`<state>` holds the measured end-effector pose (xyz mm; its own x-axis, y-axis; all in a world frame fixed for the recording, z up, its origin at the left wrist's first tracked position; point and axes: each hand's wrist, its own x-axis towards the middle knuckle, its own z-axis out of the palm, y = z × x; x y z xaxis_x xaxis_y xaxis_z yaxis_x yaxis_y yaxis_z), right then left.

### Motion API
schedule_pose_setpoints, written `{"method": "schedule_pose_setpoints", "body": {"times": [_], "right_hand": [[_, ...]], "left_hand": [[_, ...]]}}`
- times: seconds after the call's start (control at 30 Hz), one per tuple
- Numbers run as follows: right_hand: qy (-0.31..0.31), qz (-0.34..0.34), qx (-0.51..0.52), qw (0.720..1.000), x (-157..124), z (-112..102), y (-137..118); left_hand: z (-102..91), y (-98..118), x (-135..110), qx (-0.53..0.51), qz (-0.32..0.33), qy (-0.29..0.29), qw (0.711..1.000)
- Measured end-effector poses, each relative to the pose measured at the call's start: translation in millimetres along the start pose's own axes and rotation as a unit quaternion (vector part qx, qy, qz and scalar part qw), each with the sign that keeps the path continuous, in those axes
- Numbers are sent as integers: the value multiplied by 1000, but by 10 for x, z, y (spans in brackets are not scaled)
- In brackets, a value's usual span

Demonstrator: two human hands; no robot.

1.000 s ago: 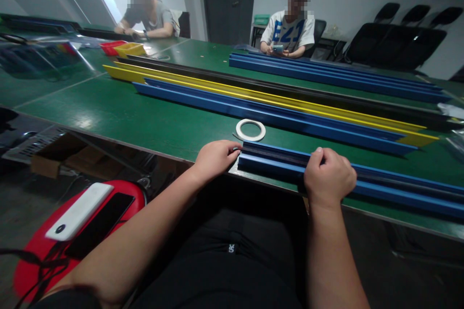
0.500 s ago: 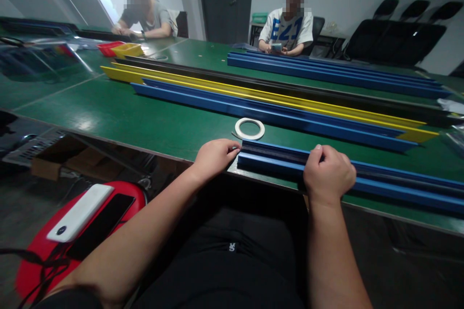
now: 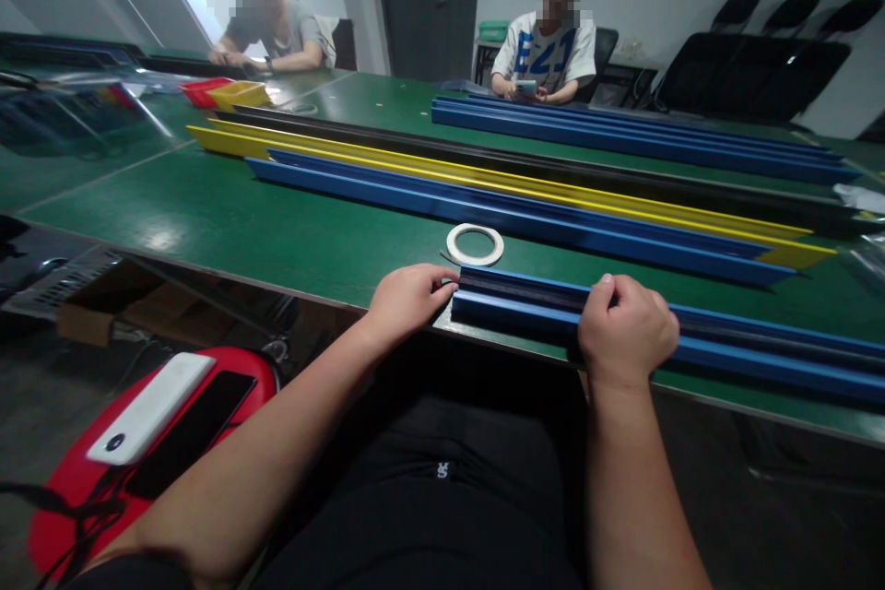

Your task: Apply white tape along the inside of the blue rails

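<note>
Along the front edge of the table lies a long blue channel profile (image 3: 515,312), with a dark strip (image 3: 520,289) running inside it. My left hand (image 3: 413,300) is at the profile's left end, thumb and index finger closed together against that end. What sits between those fingertips is too small to make out. Further right, my right hand (image 3: 628,329) is closed in a fist over the profile, thumb on top; its fingers' undersides are hidden. Just behind the profile's left end, a white ring-shaped roll of tape (image 3: 453,246) lies flat on the green table (image 3: 332,244).
Behind lie another blue profile (image 3: 415,203), a yellow profile (image 3: 795,251), a black profile (image 3: 387,135) and several blue profiles (image 3: 622,134). Red (image 3: 203,92) and yellow bins (image 3: 239,95) stand far left. Two people sit opposite. A red stool (image 3: 69,516) holds two phones.
Both hands keep their places on the blue profile. Only a slight shift of the whole view shows.
</note>
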<state>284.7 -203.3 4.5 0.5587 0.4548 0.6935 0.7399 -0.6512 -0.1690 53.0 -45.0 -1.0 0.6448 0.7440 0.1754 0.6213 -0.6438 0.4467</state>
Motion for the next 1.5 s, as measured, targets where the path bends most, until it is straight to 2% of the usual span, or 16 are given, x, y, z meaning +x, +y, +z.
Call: {"method": "schedule_pose_setpoints", "body": {"times": [0.77, 1.5], "right_hand": [[-2, 3, 9, 1000, 4, -11, -9], [5, -2, 6, 1000, 1, 2, 2]], "left_hand": [[-1, 37, -12, 5, -13, 8, 1000], [17, -26, 8, -13, -6, -7, 1000]]}}
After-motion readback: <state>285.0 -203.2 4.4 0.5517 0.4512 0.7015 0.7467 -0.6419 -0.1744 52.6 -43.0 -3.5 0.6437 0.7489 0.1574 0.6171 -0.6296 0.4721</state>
